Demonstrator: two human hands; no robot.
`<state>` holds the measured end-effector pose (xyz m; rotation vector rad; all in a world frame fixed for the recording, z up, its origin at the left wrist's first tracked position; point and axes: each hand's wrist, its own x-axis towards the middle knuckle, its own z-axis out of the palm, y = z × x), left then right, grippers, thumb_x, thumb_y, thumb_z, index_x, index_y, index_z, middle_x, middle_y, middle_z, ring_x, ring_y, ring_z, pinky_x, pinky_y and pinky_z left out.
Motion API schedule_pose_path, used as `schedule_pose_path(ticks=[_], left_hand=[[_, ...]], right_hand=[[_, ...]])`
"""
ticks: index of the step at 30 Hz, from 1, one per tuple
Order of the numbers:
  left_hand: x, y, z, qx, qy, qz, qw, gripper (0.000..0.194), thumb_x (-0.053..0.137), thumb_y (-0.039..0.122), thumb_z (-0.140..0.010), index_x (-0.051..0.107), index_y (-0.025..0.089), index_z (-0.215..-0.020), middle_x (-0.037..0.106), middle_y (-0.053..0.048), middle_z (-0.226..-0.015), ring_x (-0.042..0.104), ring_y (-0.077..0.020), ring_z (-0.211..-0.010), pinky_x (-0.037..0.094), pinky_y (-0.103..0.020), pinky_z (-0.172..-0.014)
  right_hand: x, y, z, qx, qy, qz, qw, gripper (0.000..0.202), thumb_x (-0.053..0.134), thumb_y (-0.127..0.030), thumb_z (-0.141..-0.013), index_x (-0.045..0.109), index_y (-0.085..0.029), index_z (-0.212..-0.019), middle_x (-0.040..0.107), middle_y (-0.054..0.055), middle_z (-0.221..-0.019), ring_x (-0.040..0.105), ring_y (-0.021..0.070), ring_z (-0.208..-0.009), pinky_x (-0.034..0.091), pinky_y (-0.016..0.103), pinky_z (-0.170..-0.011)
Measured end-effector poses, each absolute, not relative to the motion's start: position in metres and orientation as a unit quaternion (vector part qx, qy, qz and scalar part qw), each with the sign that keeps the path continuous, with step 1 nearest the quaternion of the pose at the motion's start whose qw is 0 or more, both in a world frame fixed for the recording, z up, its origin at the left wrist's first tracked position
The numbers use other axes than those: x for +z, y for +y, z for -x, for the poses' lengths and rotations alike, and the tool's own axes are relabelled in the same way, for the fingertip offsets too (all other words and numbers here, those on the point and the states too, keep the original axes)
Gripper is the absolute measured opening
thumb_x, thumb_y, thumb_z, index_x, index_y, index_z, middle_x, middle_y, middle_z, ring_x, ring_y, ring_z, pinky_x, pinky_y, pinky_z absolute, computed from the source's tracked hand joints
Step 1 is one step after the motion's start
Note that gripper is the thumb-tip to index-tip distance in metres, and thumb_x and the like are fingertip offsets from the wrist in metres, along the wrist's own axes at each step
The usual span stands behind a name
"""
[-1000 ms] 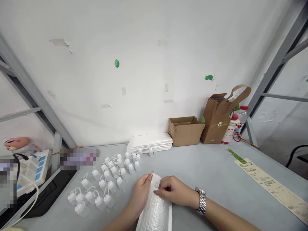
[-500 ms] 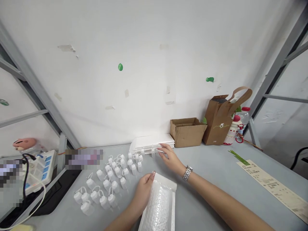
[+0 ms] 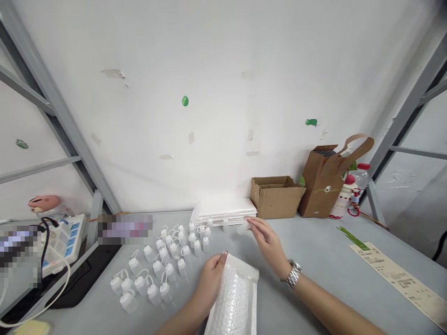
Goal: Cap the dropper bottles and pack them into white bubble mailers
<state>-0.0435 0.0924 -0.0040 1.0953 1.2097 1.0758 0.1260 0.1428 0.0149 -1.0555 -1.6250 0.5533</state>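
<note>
My left hand (image 3: pixel 212 278) pinches the left edge of a white bubble mailer (image 3: pixel 234 298) near its top; the mailer's lower end runs out of view. In front of the cardboard box, my right hand (image 3: pixel 264 237) has its fingers closed on a small translucent plastic bottle (image 3: pixel 242 227), tilted and partly hidden by the fingertips. Several similar bottles (image 3: pixel 153 294) with white caps and looped straps stand in loose rows to the left. One upright bottle (image 3: pixel 225 225) stands just left of my right hand, before a stack of white mailers (image 3: pixel 223 209).
An open cardboard box (image 3: pixel 279 202) and a brown paper bag (image 3: pixel 320 190) stand against the wall. Beyond the bag is a red-capped bottle (image 3: pixel 362 174). A printed label strip (image 3: pixel 398 274) lies at right. A power strip (image 3: pixel 71 242) with cables sits at left.
My right hand has moved right and slightly nearer, bringing a small bottle away from the front of the mailer stack. My left hand still holds the bubble mailer. The view has shifted slightly.
</note>
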Motion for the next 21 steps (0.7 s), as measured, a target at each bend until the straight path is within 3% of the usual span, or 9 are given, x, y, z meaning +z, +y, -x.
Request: schedule_pose_path(ticks=[2, 5, 11, 14, 18, 21], left_hand=[[-0.003, 0.092, 0.044, 0.46, 0.513, -0.455, 0.564, 0.045, 0.055, 0.063, -0.066, 0.052, 0.018, -0.058, 0.046, 0.004, -0.054, 0.043, -0.0152, -0.057, 0.034, -0.027, -0.058], [-0.001, 0.093, 0.045, 0.473, 0.507, -0.439, 0.572, 0.042, 0.057, 0.058, -0.067, 0.057, 0.017, -0.062, 0.054, 0.002, -0.058, 0.05, -0.0179, -0.061, 0.038, -0.028, -0.061], [-0.001, 0.094, 0.046, 0.479, 0.493, -0.432, 0.585, 0.037, 0.057, 0.05, -0.071, 0.066, 0.015, -0.08, 0.068, -0.004, -0.074, 0.06, -0.023, -0.074, 0.043, -0.032, -0.072], [-0.002, 0.094, 0.046, 0.471, 0.506, -0.443, 0.571, 0.037, 0.056, 0.049, -0.071, 0.067, 0.015, -0.084, 0.07, -0.007, -0.083, 0.061, -0.0254, -0.082, 0.043, -0.034, -0.078], [-0.003, 0.095, 0.047, 0.47, 0.526, -0.452, 0.546, 0.035, 0.057, 0.046, -0.071, 0.067, 0.016, -0.085, 0.07, -0.007, -0.09, 0.061, -0.0271, -0.091, 0.042, -0.034, -0.084], [-0.003, 0.096, 0.048, 0.469, 0.525, -0.449, 0.55, 0.035, 0.058, 0.046, -0.07, 0.067, 0.016, -0.085, 0.07, -0.008, -0.092, 0.061, -0.028, -0.092, 0.043, -0.035, -0.083]], right_hand=[[0.015, 0.123, -0.127, 0.256, -0.67, 0.421, 0.555, 0.027, 0.043, -0.036, -0.09, 0.063, -0.025, -0.105, 0.06, 0.008, -0.113, 0.054, 0.0217, -0.107, 0.047, 0.037, -0.089], [0.014, 0.102, -0.121, 0.294, -0.706, 0.394, 0.51, 0.025, 0.044, -0.034, -0.09, 0.065, -0.027, -0.102, 0.063, 0.007, -0.106, 0.057, 0.0206, -0.101, 0.048, 0.035, -0.088], [0.015, 0.097, -0.111, 0.384, -0.674, 0.425, 0.467, 0.028, 0.048, -0.039, -0.087, 0.069, -0.022, -0.09, 0.064, 0.007, -0.092, 0.06, 0.0199, -0.087, 0.048, 0.032, -0.081], [0.012, 0.099, -0.108, 0.478, -0.602, 0.452, 0.452, 0.03, 0.052, -0.042, -0.083, 0.07, -0.018, -0.082, 0.065, 0.007, -0.084, 0.061, 0.0199, -0.08, 0.049, 0.032, -0.075], [0.005, 0.094, -0.103, 0.534, -0.595, 0.439, 0.41, 0.02, 0.058, -0.035, -0.078, 0.068, -0.018, -0.082, 0.067, 0.005, -0.084, 0.061, 0.0202, -0.082, 0.046, 0.032, -0.078], [0.001, 0.09, -0.099, 0.563, -0.562, 0.416, 0.44, 0.015, 0.063, -0.03, -0.074, 0.06, -0.019, -0.085, 0.065, 0.002, -0.083, 0.06, 0.0175, -0.078, 0.045, 0.03, -0.076]])
